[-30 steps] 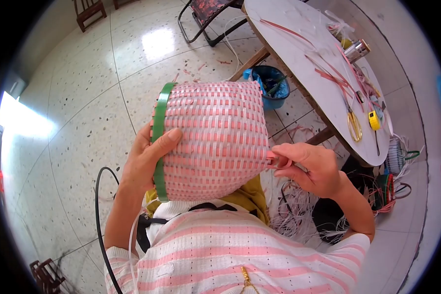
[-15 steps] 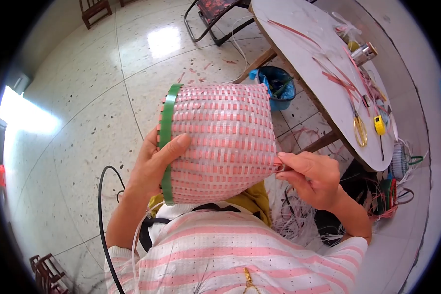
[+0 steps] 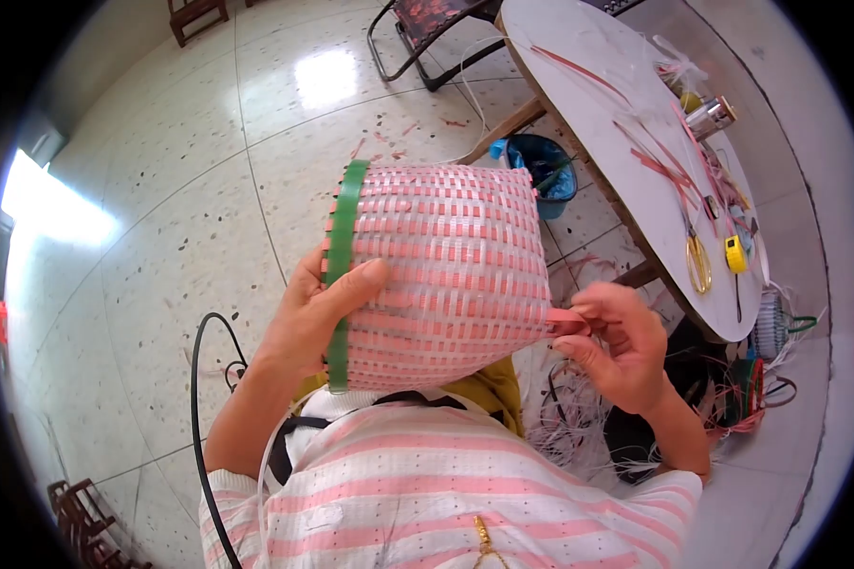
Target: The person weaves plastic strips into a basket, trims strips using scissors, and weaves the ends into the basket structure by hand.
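Observation:
A basket (image 3: 446, 256) woven from pink and whitish plastic strips lies on its side over my lap, its green band (image 3: 347, 218) toward the left. My left hand (image 3: 327, 313) grips it at that band, thumb on the outside and the other fingers out of sight behind the rim. At the basket's right end a short pink strip (image 3: 566, 319) sticks out in a small loop. Curled around this strip are the thumb and fingers of my right hand (image 3: 626, 346); the fingertips are partly blurred.
On the right stands a white-topped table (image 3: 579, 104) with pink strips, gold-handled scissors (image 3: 698, 264), a yellow tape measure (image 3: 735, 254) and a metal can (image 3: 710, 119). Below it are a lined bin (image 3: 552, 204) and a heap of pale strips (image 3: 574, 417). A folding chair (image 3: 427, 28) is behind.
My right hand has moved slightly right from the basket's end, and more of the pink strip shows as a loop. Its fingers have loosened somewhat. The left hand keeps its grip.

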Demonstrator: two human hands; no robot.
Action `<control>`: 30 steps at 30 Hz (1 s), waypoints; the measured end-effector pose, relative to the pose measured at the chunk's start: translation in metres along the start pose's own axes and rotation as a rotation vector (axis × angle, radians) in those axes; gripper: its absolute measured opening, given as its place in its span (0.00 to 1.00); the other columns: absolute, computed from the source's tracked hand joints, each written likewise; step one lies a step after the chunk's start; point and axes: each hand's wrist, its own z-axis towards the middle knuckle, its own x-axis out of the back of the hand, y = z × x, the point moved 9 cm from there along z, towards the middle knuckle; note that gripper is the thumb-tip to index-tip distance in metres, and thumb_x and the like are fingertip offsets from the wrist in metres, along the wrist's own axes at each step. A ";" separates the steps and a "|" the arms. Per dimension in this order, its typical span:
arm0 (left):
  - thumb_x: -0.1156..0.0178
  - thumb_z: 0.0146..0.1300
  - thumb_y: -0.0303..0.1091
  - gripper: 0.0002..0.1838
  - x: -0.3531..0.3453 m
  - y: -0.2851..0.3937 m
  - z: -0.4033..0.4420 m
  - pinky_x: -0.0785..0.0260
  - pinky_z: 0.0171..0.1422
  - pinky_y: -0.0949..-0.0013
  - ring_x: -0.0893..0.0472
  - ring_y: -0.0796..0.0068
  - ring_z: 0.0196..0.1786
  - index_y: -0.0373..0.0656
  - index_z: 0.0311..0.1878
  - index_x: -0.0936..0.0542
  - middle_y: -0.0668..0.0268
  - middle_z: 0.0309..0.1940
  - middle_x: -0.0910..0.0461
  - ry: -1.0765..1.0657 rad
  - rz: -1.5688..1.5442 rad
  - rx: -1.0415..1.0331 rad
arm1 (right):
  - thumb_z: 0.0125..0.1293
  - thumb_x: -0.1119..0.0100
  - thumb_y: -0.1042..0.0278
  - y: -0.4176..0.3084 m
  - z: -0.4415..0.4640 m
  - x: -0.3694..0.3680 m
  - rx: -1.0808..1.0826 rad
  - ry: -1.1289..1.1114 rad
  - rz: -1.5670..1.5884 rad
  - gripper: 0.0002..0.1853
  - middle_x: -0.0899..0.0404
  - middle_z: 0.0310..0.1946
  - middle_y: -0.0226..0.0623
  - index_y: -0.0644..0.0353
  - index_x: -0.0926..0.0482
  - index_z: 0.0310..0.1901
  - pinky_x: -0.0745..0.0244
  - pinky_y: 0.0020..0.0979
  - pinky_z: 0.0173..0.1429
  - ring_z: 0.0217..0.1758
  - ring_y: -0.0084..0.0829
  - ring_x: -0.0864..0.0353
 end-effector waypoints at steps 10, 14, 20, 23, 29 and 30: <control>0.31 0.58 0.37 0.30 0.004 -0.004 -0.018 0.25 0.52 0.68 0.21 0.75 0.46 0.36 0.60 0.31 0.63 0.46 0.21 -0.025 0.012 -0.071 | 0.55 0.33 0.80 -0.030 -0.016 -0.015 0.564 -0.172 -0.436 0.17 0.17 0.35 0.46 0.60 0.22 0.47 0.21 0.27 0.32 0.31 0.35 0.16; 0.31 0.58 0.36 0.29 0.013 -0.006 -0.016 0.25 0.52 0.67 0.21 0.75 0.47 0.37 0.60 0.32 0.64 0.47 0.21 0.020 0.026 0.028 | 0.55 0.34 0.81 -0.025 -0.015 -0.011 0.586 -0.180 -0.450 0.14 0.18 0.35 0.48 0.62 0.22 0.44 0.22 0.26 0.32 0.30 0.35 0.16; 0.29 0.55 0.32 0.29 0.004 -0.006 -0.013 0.24 0.54 0.66 0.20 0.73 0.48 0.36 0.58 0.30 0.62 0.48 0.20 -0.021 0.005 -0.053 | 0.56 0.35 0.81 -0.022 -0.007 -0.013 0.425 -0.157 -0.330 0.10 0.20 0.34 0.43 0.63 0.19 0.41 0.26 0.24 0.32 0.29 0.31 0.21; 0.27 0.53 0.32 0.31 -0.003 -0.004 -0.012 0.24 0.54 0.65 0.19 0.72 0.48 0.37 0.58 0.30 0.61 0.49 0.21 -0.065 -0.032 -0.022 | 0.57 0.36 0.82 -0.020 -0.006 -0.014 0.389 -0.171 -0.320 0.10 0.21 0.34 0.43 0.63 0.19 0.41 0.26 0.24 0.31 0.28 0.29 0.22; 0.25 0.51 0.34 0.37 0.001 -0.009 -0.009 0.25 0.56 0.64 0.20 0.70 0.50 0.37 0.62 0.33 0.61 0.52 0.23 -0.044 0.014 0.033 | 0.58 0.40 0.85 -0.017 -0.006 -0.016 0.381 -0.160 -0.310 0.09 0.22 0.33 0.41 0.65 0.20 0.41 0.28 0.22 0.30 0.27 0.25 0.24; 0.25 0.51 0.34 0.37 0.002 -0.009 -0.008 0.25 0.56 0.64 0.20 0.70 0.50 0.37 0.62 0.33 0.61 0.52 0.23 -0.042 0.013 0.033 | 0.58 0.40 0.85 -0.016 -0.005 -0.017 0.381 -0.162 -0.309 0.09 0.22 0.33 0.41 0.65 0.20 0.41 0.28 0.22 0.30 0.27 0.25 0.24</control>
